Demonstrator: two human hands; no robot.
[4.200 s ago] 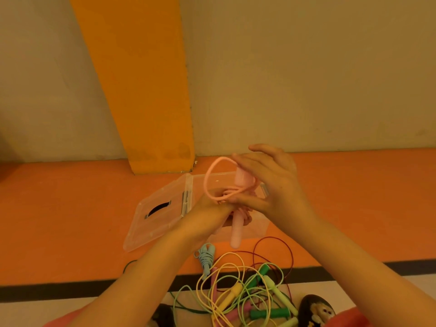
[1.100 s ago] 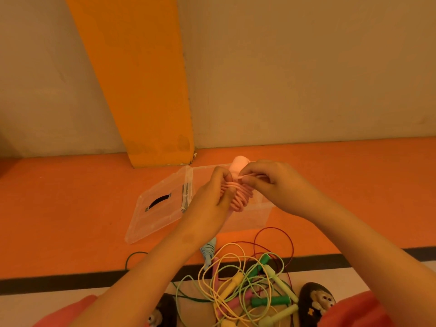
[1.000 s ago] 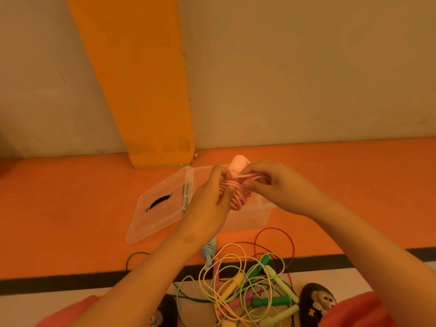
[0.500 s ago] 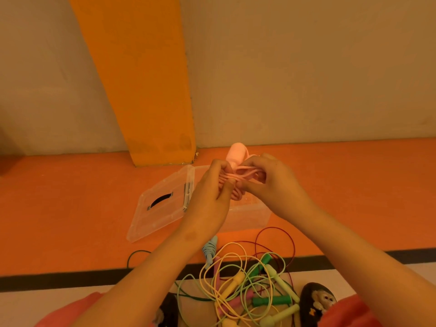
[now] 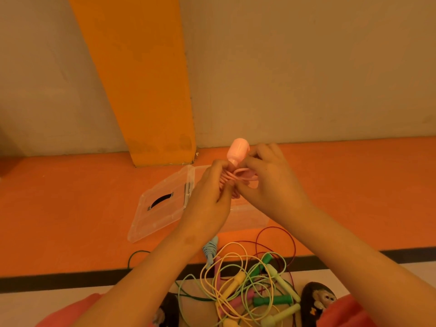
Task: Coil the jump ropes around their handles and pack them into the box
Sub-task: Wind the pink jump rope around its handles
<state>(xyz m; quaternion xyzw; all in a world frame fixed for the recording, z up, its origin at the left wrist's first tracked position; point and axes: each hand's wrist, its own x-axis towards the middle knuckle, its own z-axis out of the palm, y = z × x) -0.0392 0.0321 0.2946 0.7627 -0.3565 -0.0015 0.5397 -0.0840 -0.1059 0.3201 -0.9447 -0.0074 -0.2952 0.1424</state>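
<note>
My hands are close together, raised over the box, and both are clamped on the pink jump rope. My left hand [image 5: 210, 204] has its fingers curled around the bundle of pink cord [image 5: 244, 177] wound on the handles, with the thumb folded in against it. My right hand [image 5: 271, 185] pinches a loop of that cord between thumb and forefinger, and its other fingers are bent loosely above. The rounded end of one pink handle [image 5: 238, 152] sticks up between the two hands. The rest of the handles and most of the coils are hidden behind my fingers, so I cannot tell how tight the last turn sits or where the cord's end runs.

The clear plastic box [image 5: 250, 220] stands on the orange floor [image 5: 70, 208] right behind and below my hands. My wrists cover most of it, and I cannot see inside. Its lid [image 5: 155, 220] lies flung open to the left, flat on the floor, showing a dark handle slot.

Nearer to me lies a tangle of loose jump ropes [image 5: 245, 289] in yellow, pale green, dark green, pink and dark red, their cords crossing so that I cannot follow any one of them. A blue rope bundle [image 5: 210, 250] peeks out just under my left forearm. At the lower right a monkey-faced slipper [image 5: 317, 300] is cut by my right arm, and the frame's bottom edge cuts the pile.
</note>
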